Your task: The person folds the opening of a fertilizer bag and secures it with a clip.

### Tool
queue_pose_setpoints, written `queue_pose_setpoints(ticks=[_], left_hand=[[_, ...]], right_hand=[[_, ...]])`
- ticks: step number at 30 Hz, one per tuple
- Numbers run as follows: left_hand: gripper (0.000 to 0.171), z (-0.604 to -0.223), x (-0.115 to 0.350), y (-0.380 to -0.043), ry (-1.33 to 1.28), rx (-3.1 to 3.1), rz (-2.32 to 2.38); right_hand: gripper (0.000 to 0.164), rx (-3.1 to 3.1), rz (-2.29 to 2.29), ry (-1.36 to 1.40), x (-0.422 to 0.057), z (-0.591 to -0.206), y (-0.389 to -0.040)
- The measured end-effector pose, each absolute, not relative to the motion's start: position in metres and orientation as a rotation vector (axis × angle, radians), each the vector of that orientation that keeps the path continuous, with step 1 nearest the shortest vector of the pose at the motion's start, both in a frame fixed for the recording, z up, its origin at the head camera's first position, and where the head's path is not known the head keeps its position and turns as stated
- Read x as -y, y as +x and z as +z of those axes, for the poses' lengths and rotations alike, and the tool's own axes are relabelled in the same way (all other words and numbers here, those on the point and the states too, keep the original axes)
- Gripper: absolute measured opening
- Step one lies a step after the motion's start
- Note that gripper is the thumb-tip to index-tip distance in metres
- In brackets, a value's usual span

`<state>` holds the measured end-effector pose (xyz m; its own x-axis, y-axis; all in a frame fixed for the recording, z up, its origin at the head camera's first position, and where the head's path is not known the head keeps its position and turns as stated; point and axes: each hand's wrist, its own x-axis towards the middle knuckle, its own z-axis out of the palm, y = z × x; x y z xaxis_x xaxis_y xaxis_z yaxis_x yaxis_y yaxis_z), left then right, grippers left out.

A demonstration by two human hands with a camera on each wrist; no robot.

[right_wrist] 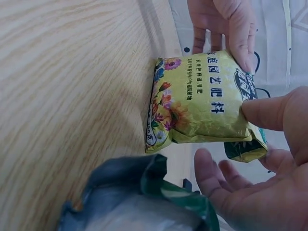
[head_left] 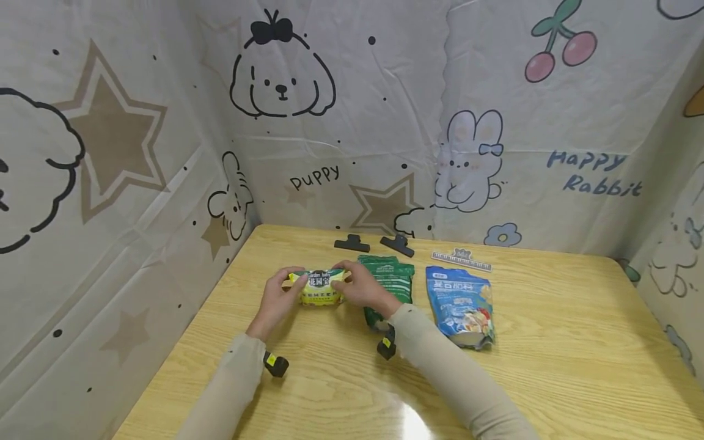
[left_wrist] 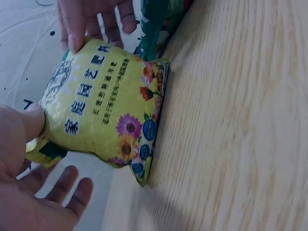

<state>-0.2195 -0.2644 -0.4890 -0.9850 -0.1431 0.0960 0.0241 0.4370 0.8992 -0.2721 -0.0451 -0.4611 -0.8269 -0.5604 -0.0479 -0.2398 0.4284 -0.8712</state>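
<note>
A plump yellow fertilizer bag (head_left: pixel 321 297) with a green top and flowers printed along its bottom stands upright over the left part of the table. My left hand (head_left: pixel 279 298) pinches its upper left corner, thumb on the front. At the opposite upper corner, my right hand (head_left: pixel 360 286) grips the bag in the same way. In the left wrist view the lower edge of the yellow bag (left_wrist: pixel 103 101) is right at the wood surface. Just beside my right hand lies a green bag (head_left: pixel 397 278), partly hidden by that forearm.
A blue bag (head_left: pixel 459 302) lies right of the green one. Behind them are two black clips (head_left: pixel 352 244) and a long clip with a piano-key pattern (head_left: pixel 462 259). A printed cloth wall (head_left: pixel 352 110) borders the wooden table (head_left: pixel 561 342) at the back and sides.
</note>
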Motion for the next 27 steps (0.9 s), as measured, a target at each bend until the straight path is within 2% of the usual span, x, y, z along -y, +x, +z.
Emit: queue_pose_setpoints(ticks=[6,14,27], left_hand=[[0.032,-0.486,0.257,-0.219,0.187,2.52,-1.524],[0.03,-0.484,0.254,-0.219,0.17,2.487,-1.501],[0.026,-0.482,0.251,-0.219,0.105,2.505,-1.398]], right_hand=[[0.032,-2.434,-1.345,-0.703,0.045,-0.458,-0.27],[0.028,-2.491,-1.331,-0.736,0.046,-0.459,-0.272],[0.037,-2.541,-1.254,-0.771,0.048,-0.461,-0.273]])
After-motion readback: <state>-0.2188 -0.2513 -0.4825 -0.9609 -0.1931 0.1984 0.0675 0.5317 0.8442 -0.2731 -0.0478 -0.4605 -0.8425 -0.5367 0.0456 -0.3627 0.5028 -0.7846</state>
